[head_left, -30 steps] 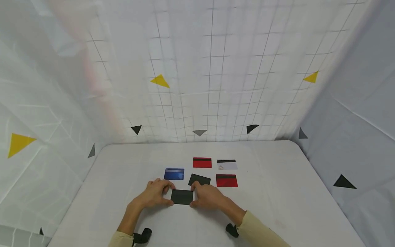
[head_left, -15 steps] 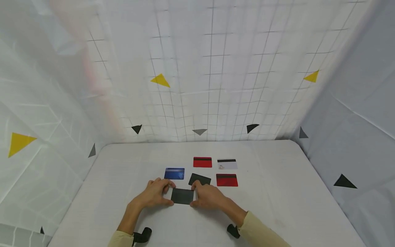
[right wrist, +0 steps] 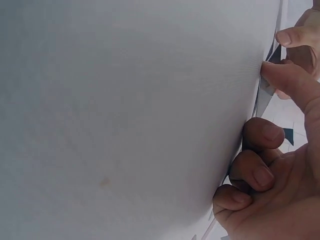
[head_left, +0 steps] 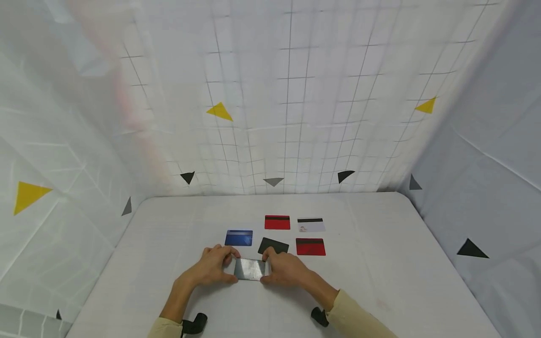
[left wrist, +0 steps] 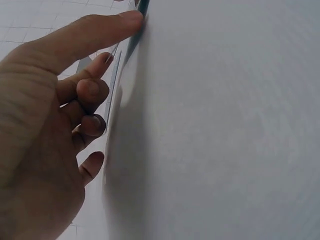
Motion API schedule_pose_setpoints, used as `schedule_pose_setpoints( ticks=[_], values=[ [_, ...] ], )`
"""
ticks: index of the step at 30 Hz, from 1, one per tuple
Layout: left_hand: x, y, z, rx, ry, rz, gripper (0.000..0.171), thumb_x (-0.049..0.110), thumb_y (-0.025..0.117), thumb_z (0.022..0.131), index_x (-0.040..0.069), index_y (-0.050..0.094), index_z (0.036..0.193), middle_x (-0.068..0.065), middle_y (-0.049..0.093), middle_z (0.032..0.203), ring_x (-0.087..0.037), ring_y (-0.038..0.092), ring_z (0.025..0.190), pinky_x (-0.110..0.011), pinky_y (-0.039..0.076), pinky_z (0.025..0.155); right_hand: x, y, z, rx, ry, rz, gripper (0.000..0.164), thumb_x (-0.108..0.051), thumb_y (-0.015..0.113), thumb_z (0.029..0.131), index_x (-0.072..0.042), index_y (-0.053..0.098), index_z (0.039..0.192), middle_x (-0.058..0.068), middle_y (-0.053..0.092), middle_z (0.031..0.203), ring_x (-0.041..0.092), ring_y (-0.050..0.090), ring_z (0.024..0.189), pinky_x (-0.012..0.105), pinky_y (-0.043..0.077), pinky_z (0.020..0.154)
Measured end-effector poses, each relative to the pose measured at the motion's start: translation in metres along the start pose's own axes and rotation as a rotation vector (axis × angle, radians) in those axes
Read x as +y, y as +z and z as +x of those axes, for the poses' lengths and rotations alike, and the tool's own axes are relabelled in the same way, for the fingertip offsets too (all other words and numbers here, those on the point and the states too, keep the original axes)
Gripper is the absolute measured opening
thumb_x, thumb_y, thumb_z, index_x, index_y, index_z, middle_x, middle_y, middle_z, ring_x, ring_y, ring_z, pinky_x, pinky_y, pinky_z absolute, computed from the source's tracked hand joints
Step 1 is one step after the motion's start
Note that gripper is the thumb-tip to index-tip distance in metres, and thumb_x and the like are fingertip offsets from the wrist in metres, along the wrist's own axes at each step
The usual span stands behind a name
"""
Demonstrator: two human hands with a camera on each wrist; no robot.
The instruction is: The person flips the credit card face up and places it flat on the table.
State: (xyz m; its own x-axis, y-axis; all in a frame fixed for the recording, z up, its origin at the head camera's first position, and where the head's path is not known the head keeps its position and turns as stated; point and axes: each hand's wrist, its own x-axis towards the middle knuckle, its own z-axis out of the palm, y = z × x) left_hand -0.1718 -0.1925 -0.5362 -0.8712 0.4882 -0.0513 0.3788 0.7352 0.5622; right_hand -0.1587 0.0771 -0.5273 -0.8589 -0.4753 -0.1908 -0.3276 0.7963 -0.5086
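Observation:
A dark card [head_left: 249, 269], its face silvery with glare, is held by both hands near the table's front. At its left end, my left hand [head_left: 213, 266] pinches the corners between thumb and index finger. My right hand [head_left: 285, 270] grips the right end the same way. In the left wrist view, the left hand [left wrist: 55, 110] shows its other fingers curled. The right wrist view shows the right hand [right wrist: 280, 160] low over the white surface, the card seen nearly edge-on. Just beyond the right fingers lies another dark card [head_left: 274, 245], slightly turned and partly covered.
A blue card [head_left: 238, 238] lies behind the left hand. Farther back are a red card [head_left: 277, 222] and a white card [head_left: 311, 225] with a black stripe. Another red card [head_left: 310, 247] is right of the dark one. The white table [head_left: 380, 263] meets sheet walls behind and beside.
The held card's face has gone from dark to bright and silvery, as if tilted slightly into the light. Both hands stay in almost the same place; the other cards have not moved.

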Motion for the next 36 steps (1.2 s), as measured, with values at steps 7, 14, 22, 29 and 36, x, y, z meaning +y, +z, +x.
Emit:
schedule_pose_setpoints(
  ticks=[7,14,22,29,36],
  values=[
    [-0.001,-0.001,0.000,0.008,0.000,-0.010,0.053,0.041,0.090,0.069,0.028,0.065,0.114,0.008,0.047,0.082,-0.011,0.040,0.085,-0.043,0.022,0.084,0.000,-0.002,-0.001,-0.007,0.014,0.005,0.062,-0.046,0.084,0.078,-0.021,0.051,0.125,-0.008,0.058,0.071,0.011,0.055,0.061,0.026,0.047,0.061],
    [0.000,0.000,0.000,0.024,0.019,0.005,0.054,0.042,0.090,0.069,0.027,0.066,0.115,0.010,0.046,0.081,-0.009,0.039,0.084,-0.043,0.023,0.085,0.001,-0.002,-0.004,0.005,0.006,0.009,0.065,-0.048,0.085,0.076,-0.021,0.051,0.125,-0.009,0.056,0.068,0.010,0.053,0.058,0.025,0.046,0.059],
    [0.004,-0.003,0.001,0.049,0.053,0.007,0.054,0.044,0.088,0.073,0.028,0.066,0.120,0.007,0.047,0.081,-0.009,0.039,0.083,-0.043,0.023,0.085,0.007,-0.004,-0.005,0.068,-0.004,-0.004,0.064,-0.050,0.083,0.076,-0.023,0.051,0.125,-0.011,0.059,0.071,0.008,0.053,0.060,0.026,0.044,0.059],
    [0.005,-0.007,0.000,0.050,0.058,-0.027,0.055,0.043,0.089,0.072,0.030,0.066,0.120,0.007,0.048,0.082,-0.009,0.039,0.082,-0.043,0.023,0.085,0.009,-0.007,-0.007,0.082,-0.034,0.017,0.064,-0.050,0.080,0.078,-0.022,0.050,0.127,-0.010,0.054,0.066,0.008,0.050,0.057,0.026,0.041,0.056],
    [0.003,-0.002,0.001,0.040,0.055,-0.040,0.057,0.045,0.090,0.071,0.032,0.066,0.121,0.009,0.047,0.082,-0.009,0.040,0.083,-0.045,0.024,0.088,0.011,-0.010,-0.012,0.125,-0.070,0.053,0.060,-0.048,0.078,0.079,-0.022,0.050,0.126,-0.008,0.050,0.064,0.006,0.043,0.052,0.025,0.035,0.050]
  ],
)
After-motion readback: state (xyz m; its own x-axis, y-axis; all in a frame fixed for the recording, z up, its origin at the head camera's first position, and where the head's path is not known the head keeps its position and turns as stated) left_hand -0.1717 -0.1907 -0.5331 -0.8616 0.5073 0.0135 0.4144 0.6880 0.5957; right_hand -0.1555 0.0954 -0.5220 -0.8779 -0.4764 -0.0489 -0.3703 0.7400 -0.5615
